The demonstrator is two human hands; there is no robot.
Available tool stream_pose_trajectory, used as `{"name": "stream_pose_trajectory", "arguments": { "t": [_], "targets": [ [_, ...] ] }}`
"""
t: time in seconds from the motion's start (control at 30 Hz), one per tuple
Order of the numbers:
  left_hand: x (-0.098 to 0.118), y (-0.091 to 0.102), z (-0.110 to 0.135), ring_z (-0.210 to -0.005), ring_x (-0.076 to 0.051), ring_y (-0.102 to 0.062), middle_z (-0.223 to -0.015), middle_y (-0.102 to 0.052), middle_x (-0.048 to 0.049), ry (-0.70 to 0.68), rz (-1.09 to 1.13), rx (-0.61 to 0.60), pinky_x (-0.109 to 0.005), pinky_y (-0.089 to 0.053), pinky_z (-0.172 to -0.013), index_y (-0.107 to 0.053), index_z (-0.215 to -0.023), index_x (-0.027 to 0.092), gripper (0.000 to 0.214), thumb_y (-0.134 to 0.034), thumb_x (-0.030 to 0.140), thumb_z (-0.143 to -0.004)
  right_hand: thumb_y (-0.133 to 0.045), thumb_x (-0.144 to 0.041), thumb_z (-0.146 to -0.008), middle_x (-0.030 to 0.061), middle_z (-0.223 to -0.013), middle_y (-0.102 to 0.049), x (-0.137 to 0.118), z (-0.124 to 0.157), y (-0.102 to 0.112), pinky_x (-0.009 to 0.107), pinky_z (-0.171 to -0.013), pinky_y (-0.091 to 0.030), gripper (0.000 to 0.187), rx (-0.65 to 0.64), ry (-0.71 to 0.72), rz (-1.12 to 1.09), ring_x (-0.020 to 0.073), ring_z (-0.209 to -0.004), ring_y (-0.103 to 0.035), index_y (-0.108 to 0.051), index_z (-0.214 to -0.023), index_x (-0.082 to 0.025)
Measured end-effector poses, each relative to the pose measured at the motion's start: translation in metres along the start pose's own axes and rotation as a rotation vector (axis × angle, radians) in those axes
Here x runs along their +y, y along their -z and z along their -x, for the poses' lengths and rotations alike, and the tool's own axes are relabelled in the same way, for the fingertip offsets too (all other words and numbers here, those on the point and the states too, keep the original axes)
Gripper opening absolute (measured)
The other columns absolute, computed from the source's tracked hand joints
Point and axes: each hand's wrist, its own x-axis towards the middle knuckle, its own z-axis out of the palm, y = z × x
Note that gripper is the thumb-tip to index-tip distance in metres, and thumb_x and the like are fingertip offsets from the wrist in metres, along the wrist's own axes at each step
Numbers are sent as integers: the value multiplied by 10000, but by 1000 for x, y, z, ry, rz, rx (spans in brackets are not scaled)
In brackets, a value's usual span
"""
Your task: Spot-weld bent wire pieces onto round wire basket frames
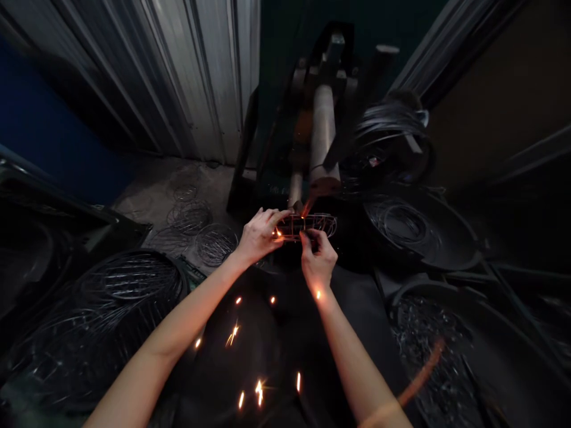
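A small round wire frame is held sideways under the electrodes of a spot welder. My left hand grips its left side, fingers along the top and thumb beneath. From the lower right, my right hand pinches a short piece of wire against the frame; the fingertips partly hide it. A bright orange glow shows where the electrode meets the wire. Sparks fly below my hands, and one glows at my right wrist.
Wire rings lie on the floor at left, beside a large tub heaped with wire frames. On the right stand a basin holding wire rings and another basin of small metal pieces. A corrugated metal wall rises behind.
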Motion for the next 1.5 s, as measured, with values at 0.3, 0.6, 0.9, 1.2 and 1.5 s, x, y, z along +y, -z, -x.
{"name": "stream_pose_trajectory", "arguments": {
  "t": [0.3,0.6,0.9,1.2,1.5],
  "targets": [
    [-15,-7,16,-1367,-343,-224,-1429,-294,-142,31,61,10,-611,-166,-1100,-206,-1414,250,938,-767,315,-665,-593,-372,-824,64,-1018,-680,-5,16,57,302,-792,-504,318,21,-79,17,178,-876,-642,-624,-1088,-197],
    [-43,-25,38,-1034,-205,-556,-1098,-553,-65,188,342,197,-364,-461,-929,-474,-1177,193,571,-730,291,-677,-578,-381,-714,202,-840,-691,161,101,248,454,-753,-507,389,-354,-908,943,362,-861,-662,-659,-976,-106],
    [11,4,67,-985,-187,-580,-1046,-585,-37,221,294,133,-327,-472,-898,-512,-1175,218,557,-724,243,-661,-560,-308,-667,142,-910,-713,201,150,261,395,-797,-496,288,-488,-962,860,323,-921,-659,-688,-884,-169],
    [36,14,78,-953,-186,-622,-1073,-610,-46,397,411,-8,-312,-525,-850,-500,-1189,222,644,-778,349,-622,-552,-371,-690,249,-902,-667,151,138,288,500,-815,-445,310,146,-1040,775,384,-905,-622,-656,-877,-148],
    [58,18,54,-955,-185,-602,-1041,-607,-29,271,265,7,-303,-500,-870,-533,-1185,219,600,-749,279,-628,-546,-664,-671,75,-742,-686,63,128,198,331,-649,-498,507,-84,-617,261,212,-672,-631,-652,-789,-183]
  ]
}}
